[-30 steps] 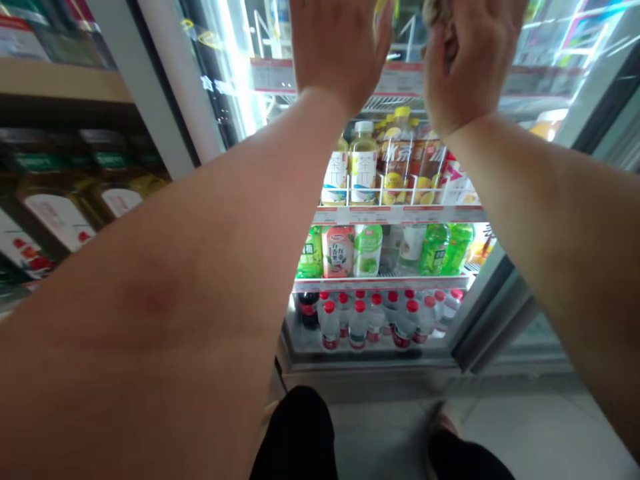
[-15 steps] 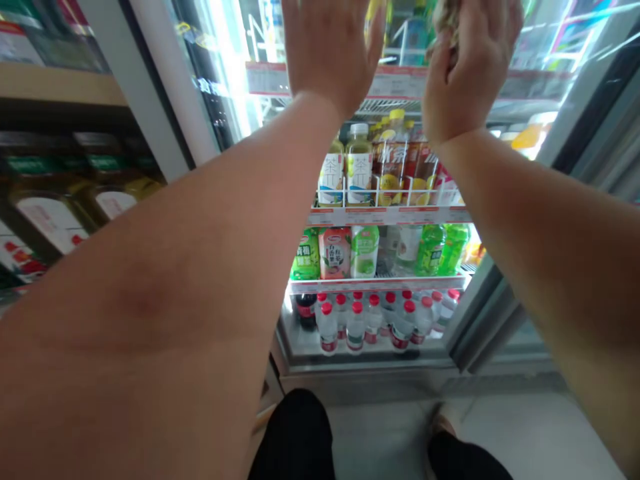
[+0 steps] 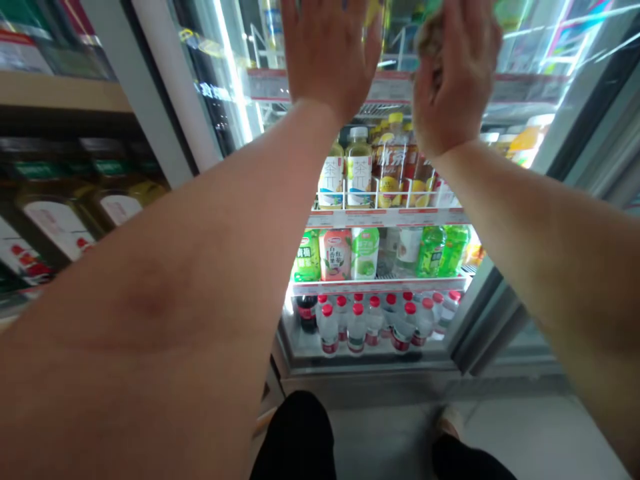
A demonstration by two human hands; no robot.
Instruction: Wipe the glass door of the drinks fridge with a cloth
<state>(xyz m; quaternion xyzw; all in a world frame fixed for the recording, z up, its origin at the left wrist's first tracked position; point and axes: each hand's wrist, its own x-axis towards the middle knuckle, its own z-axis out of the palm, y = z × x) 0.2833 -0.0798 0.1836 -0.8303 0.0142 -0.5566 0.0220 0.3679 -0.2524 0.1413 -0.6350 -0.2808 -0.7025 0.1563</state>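
- At the upper edge of the view, in front of a lit drinks cooler: both bare hands raised, side by side and apart, arms reaching forward from the lower corners.
- Left hand (image 3: 327, 60): back toward the camera, fingertips cut off by the frame. Cannot tell whether the fingers grip anything. Nearest item: a yellow-edged, bottle-like object (image 3: 384, 20) at the thumb; contact unclear.
- Right hand (image 3: 455, 77): thumb and fingers closed around a crumpled grey-brown bundle (image 3: 431, 39), cloth-like, material uncertain. Bundle sits on the thumb side, facing the left hand, and overlaps the upper shelf in view.
- Upper shelf: price rail (image 3: 400, 87) runs behind both hands; stock above it blurred.
- Next shelf down, between the forearms: white-capped tea bottles (image 3: 359, 167) beside yellow-capped iced tea bottles (image 3: 393, 160), upright behind a white wire guard. Orange drink bottle (image 3: 530, 140) farther right.
- Shelf below: red-labelled drink bottle (image 3: 335, 255), green-and-white bottle (image 3: 365, 255) just beside it; green bottles (image 3: 433, 252) to the right.
- Cooler floor: rows of red-capped clear bottles (image 3: 356, 330); dark cola bottle (image 3: 307, 312) at their left end.
- Outside, left: shelf of large bottles with yellowish liquid (image 3: 57, 220).
- Underneath: black-clad knee (image 3: 295, 437) and one foot (image 3: 450, 421) on pale flooring.
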